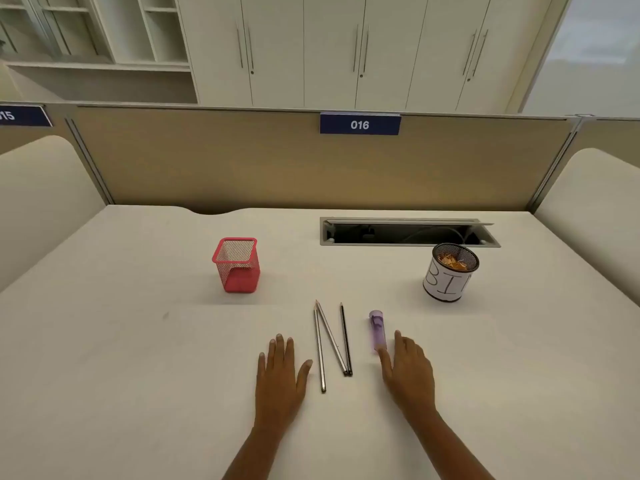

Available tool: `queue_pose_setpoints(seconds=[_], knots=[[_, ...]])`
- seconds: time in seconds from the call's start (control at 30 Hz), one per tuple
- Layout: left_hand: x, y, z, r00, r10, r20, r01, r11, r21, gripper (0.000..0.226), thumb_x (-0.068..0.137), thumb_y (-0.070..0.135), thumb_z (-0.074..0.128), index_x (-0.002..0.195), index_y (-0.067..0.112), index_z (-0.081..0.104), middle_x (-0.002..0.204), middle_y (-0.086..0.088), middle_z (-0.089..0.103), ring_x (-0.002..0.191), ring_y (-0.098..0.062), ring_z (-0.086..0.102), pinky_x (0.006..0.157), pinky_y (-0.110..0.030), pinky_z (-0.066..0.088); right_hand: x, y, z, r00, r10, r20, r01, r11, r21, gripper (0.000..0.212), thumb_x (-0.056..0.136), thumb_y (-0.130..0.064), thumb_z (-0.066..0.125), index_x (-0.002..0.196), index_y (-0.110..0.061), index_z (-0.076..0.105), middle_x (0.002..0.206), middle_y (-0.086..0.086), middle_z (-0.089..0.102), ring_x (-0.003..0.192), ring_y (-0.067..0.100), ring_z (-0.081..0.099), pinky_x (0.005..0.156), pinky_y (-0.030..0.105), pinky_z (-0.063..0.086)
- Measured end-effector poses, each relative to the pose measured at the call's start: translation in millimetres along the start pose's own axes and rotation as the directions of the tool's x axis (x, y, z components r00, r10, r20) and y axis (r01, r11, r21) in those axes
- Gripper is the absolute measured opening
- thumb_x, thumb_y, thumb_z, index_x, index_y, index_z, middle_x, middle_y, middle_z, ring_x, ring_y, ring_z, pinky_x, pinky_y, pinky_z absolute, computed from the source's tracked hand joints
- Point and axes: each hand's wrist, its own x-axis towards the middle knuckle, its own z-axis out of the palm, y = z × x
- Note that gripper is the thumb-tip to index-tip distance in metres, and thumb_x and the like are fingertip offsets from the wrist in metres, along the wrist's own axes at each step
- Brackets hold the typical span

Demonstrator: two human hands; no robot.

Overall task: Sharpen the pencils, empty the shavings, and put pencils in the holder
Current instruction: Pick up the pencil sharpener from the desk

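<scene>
Three pencils (331, 341) lie side by side on the white desk (138, 341), tips pointing away from me. Just right of them lies a purple tube-shaped sharpener (376, 330). My left hand (281, 372) rests flat on the desk to the left of the pencils, fingers straight. To the right my right hand (408, 367) lies flat, its thumb touching the near end of the sharpener. A red mesh holder (237, 265) stands empty at the back left. At the back right a round mesh cup labelled BIN (449, 273) holds shavings.
An open cable slot (408, 233) is cut into the desk behind the bin cup. A tan partition (242, 161) with a blue 016 tag closes the far edge. Padded side panels flank the desk left and right.
</scene>
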Motion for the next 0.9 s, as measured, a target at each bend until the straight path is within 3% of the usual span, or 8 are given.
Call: queue_pose_setpoints(seconds=[0.07,0.17,0.27,0.4,0.47,0.57,0.7,0.9], knots=[[1,-1,2,0.996,-0.082,0.037,0.087,0.984,-0.157,0.098,0.079,0.064,-0.013,0.14,0.004,0.034,0.15,-0.019,0.029,0.14,-0.031,0.027,0.115,-0.038,0.021,10,-7,-4,0.998,0.047,-0.046,-0.046,0.999,0.024,0.05,0.094,-0.042,0.041,0.128,-0.006,0.046,0.119,0.012,0.058,0.11,0.028,0.052,0.085,0.037,0.045],[7,1,0,0.988,-0.152,0.04,0.157,0.946,-0.284,0.055,0.097,0.038,0.025,0.146,0.012,0.02,0.156,-0.01,0.015,0.146,-0.019,0.007,0.118,-0.029,0.006,24,-19,-10,0.997,0.075,0.028,-0.073,0.996,-0.058,0.048,0.092,-0.046,0.043,0.118,-0.007,0.051,0.112,0.011,0.058,0.106,0.027,0.052,0.081,0.035,0.046],[9,10,-8,0.989,-0.15,-0.002,0.135,0.9,-0.414,0.047,0.096,0.022,0.039,0.142,0.011,0.031,0.153,-0.008,0.027,0.145,-0.017,0.013,0.117,-0.028,0.013,31,-24,-10,0.985,0.126,0.12,-0.131,0.991,0.035,0.034,0.09,-0.032,0.05,0.103,-0.002,0.06,0.105,0.015,0.061,0.101,0.03,0.055,0.079,0.035,0.046],[10,21,-15,0.99,-0.135,-0.035,0.094,0.835,-0.542,0.039,0.095,0.015,0.043,0.133,0.011,0.044,0.144,-0.004,0.043,0.14,-0.016,0.026,0.108,-0.019,0.022,32,-21,-16,0.968,0.184,0.172,-0.234,0.909,0.344,0.022,0.084,-0.013,0.055,0.074,0.005,0.06,0.077,0.024,0.057,0.073,0.034,0.052,0.062,0.029,0.035],[11,29,-19,0.99,-0.136,-0.025,0.091,0.776,-0.624,0.033,0.094,0.013,0.045,0.127,0.01,0.05,0.133,-0.004,0.052,0.13,-0.017,0.043,0.098,-0.012,0.029,26,-20,-22,0.968,0.16,0.192,-0.237,0.835,0.497,0.018,0.084,-0.01,0.058,0.084,0.006,0.065,0.085,0.026,0.064,0.071,0.029,0.051,0.058,0.028,0.035],[12,43,-24,0.981,-0.141,0.135,0.195,0.646,-0.738,0.03,0.095,0.016,0.043,0.123,0.012,0.052,0.115,-0.003,0.061,0.109,-0.018,0.057,0.077,-0.003,0.041,9,-26,-30,0.955,0.067,0.29,-0.254,0.694,0.674,0.013,0.087,-0.013,0.059,0.096,-0.007,0.066,0.087,0.01,0.065,0.073,0.017,0.056,0.058,0.016,0.039],[9,61,-26,0.936,-0.069,0.344,0.329,0.514,-0.792,0.035,0.096,0.024,0.041,0.129,0.014,0.047,0.126,-0.007,0.057,0.115,-0.021,0.055,0.096,-0.027,0.044,-18,-33,-34,0.901,-0.072,0.427,-0.33,0.526,0.784,0.012,0.089,-0.016,0.058,0.091,-0.026,0.065,0.086,-0.007,0.068,0.075,0.007,0.061,0.06,0.02,0.044],[2,68,-24,0.92,-0.027,0.391,0.38,0.311,-0.871,0.012,0.095,0.022,0.045,0.104,0.027,0.051,0.093,0.007,0.061,0.089,-0.007,0.06,0.068,-0.011,0.05,-40,-40,-31,0.885,-0.198,0.421,-0.238,0.585,0.775,0.018,0.091,-0.012,0.055,0.092,-0.029,0.063,0.084,-0.007,0.07,0.073,0.006,0.066,0.057,0.011,0.05]])
